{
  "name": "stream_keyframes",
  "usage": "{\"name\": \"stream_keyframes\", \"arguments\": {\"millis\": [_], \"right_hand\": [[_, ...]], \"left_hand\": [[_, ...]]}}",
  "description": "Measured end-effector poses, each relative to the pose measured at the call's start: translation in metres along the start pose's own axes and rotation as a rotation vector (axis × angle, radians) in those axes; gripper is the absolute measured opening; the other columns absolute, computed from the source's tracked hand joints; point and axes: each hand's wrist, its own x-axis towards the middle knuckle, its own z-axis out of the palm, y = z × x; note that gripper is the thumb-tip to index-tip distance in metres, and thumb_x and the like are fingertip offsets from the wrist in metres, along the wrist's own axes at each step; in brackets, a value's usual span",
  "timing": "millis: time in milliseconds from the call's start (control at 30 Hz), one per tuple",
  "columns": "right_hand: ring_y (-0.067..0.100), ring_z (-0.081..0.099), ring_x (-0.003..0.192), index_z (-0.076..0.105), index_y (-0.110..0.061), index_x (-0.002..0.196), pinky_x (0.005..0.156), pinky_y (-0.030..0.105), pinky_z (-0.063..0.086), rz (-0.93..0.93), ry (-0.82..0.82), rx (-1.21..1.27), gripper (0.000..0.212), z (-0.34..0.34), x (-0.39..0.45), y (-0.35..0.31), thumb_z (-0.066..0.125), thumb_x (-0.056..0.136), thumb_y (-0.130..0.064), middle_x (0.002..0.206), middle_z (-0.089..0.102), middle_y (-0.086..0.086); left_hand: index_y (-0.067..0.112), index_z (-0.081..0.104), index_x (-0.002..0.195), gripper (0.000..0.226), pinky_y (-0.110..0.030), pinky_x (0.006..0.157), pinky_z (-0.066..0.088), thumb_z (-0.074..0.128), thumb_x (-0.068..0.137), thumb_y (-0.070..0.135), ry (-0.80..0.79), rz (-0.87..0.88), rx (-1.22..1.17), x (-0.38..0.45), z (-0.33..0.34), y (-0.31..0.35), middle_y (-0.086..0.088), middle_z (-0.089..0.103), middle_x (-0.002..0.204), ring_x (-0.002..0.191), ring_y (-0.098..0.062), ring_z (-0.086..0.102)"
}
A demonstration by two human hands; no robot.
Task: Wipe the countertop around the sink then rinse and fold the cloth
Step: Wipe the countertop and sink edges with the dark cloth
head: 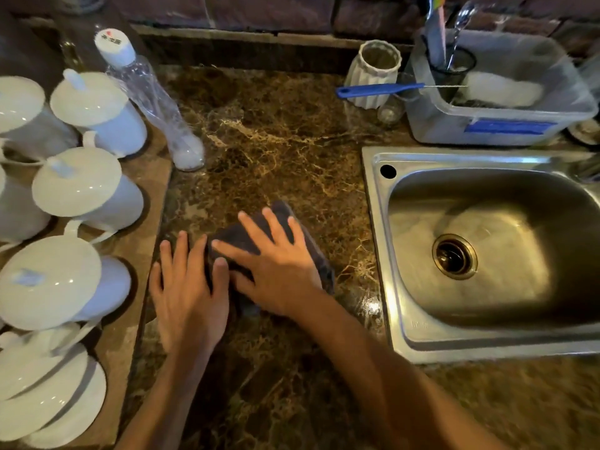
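Marble counter (276,151) at twelve o'clock is not wiped yet, so press the cloth (242,237) flat under your spread right hand (276,261) and left hand (186,297) and push there.

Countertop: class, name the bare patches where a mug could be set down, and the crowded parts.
Bare marble countertop lies between the clear bottle and sink, beyond both hands on the cloth; also in front of the sink. Crowded: lidded white mugs at left, the vase and tub behind the sink.
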Motion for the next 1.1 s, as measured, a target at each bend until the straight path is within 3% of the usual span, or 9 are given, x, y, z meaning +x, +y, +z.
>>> {"name": "stream_keyframes", "arguments": {"millis": [200, 300, 367, 500, 633, 800, 900, 967, 1100], "right_hand": [[0.035, 0.004, 0.155, 0.014, -0.053, 0.154, 0.122, 0.060, 0.004, 0.305, 0.027, -0.059, 0.056, -0.018, 0.028, 0.100, 0.020, 0.100, -0.065, 0.170, 0.009, -0.001], [0.039, 0.008, 0.154, 0.018, -0.047, 0.156, 0.121, 0.062, 0.007, 0.404, 0.049, -0.054, 0.057, -0.016, -0.010, 0.083, 0.024, 0.101, -0.061, 0.169, 0.014, 0.006], [0.042, 0.008, 0.153, 0.020, -0.045, 0.156, 0.120, 0.065, 0.008, 0.361, 0.033, -0.050, 0.058, -0.011, -0.047, 0.036, 0.028, 0.100, -0.059, 0.169, 0.015, 0.008], [0.040, 0.005, 0.154, 0.025, -0.044, 0.154, 0.120, 0.066, 0.012, 0.039, -0.115, 0.013, 0.059, 0.007, -0.117, -0.053, 0.033, 0.099, -0.063, 0.169, 0.013, 0.002], [0.035, 0.006, 0.155, 0.025, -0.050, 0.152, 0.122, 0.062, 0.005, -0.159, -0.107, 0.003, 0.053, 0.003, -0.081, -0.021, 0.030, 0.101, -0.063, 0.169, 0.012, -0.002], [0.035, 0.009, 0.155, 0.020, -0.051, 0.154, 0.120, 0.064, 0.009, 0.199, 0.012, -0.034, 0.055, -0.009, 0.017, 0.048, 0.025, 0.100, -0.062, 0.169, 0.015, -0.001], [0.036, 0.008, 0.154, 0.019, -0.048, 0.156, 0.120, 0.064, 0.007, 0.316, 0.038, -0.045, 0.057, -0.007, 0.028, 0.048, 0.020, 0.100, -0.062, 0.169, 0.015, 0.000], [0.039, 0.006, 0.154, 0.018, -0.046, 0.157, 0.120, 0.065, 0.007, 0.327, 0.037, -0.058, 0.058, -0.002, 0.012, 0.020, 0.021, 0.101, -0.060, 0.169, 0.013, 0.002], [0.040, 0.009, 0.154, 0.023, -0.043, 0.156, 0.120, 0.064, 0.009, 0.137, -0.027, -0.012, 0.057, 0.007, -0.076, -0.056, 0.033, 0.101, -0.056, 0.169, 0.016, 0.004]], "left_hand": [[0.027, 0.026, 0.158, 0.065, -0.051, 0.124, 0.010, 0.009, 0.101, 0.056, -0.079, 0.023, 0.127, 0.001, 0.000, -0.001, -0.005, 0.013, 0.169, 0.156, -0.027, 0.004], [0.027, 0.024, 0.158, 0.061, -0.052, 0.124, 0.010, 0.015, 0.103, 0.053, -0.078, 0.025, 0.123, 0.000, 0.001, -0.001, -0.005, 0.012, 0.169, 0.156, -0.028, 0.004], [0.027, 0.025, 0.157, 0.059, -0.053, 0.124, 0.011, 0.017, 0.104, 0.052, -0.067, 0.013, 0.105, 0.001, 0.002, -0.001, -0.006, 0.014, 0.169, 0.156, -0.028, 0.005], [0.027, 0.034, 0.154, 0.061, -0.051, 0.124, 0.009, 0.016, 0.102, 0.052, -0.030, 0.000, 0.019, 0.000, 0.000, 0.000, -0.004, 0.019, 0.168, 0.156, -0.025, 0.007], [0.028, 0.037, 0.154, 0.065, -0.043, 0.125, 0.001, 0.014, 0.100, 0.055, -0.043, -0.025, -0.119, -0.001, -0.008, 0.000, 0.001, 0.017, 0.169, 0.156, -0.016, 0.002], [0.028, 0.039, 0.153, 0.066, -0.043, 0.124, 0.000, 0.014, 0.099, 0.057, -0.061, -0.003, -0.131, -0.002, -0.011, -0.002, -0.001, 0.017, 0.169, 0.156, -0.018, 0.002], [0.028, 0.041, 0.152, 0.063, -0.043, 0.124, 0.000, 0.018, 0.099, 0.054, -0.048, -0.015, -0.166, -0.002, -0.011, 0.000, -0.001, 0.018, 0.168, 0.156, -0.017, 0.003], [0.030, 0.041, 0.152, 0.060, -0.043, 0.124, 0.000, 0.020, 0.100, 0.053, -0.050, -0.012, -0.184, -0.003, -0.011, 0.001, 0.000, 0.019, 0.168, 0.156, -0.016, 0.003], [0.032, 0.043, 0.150, 0.059, -0.045, 0.125, 0.001, 0.021, 0.099, 0.050, -0.055, 0.005, -0.223, -0.004, -0.013, -0.001, 0.001, 0.021, 0.168, 0.156, -0.017, 0.006]]}}
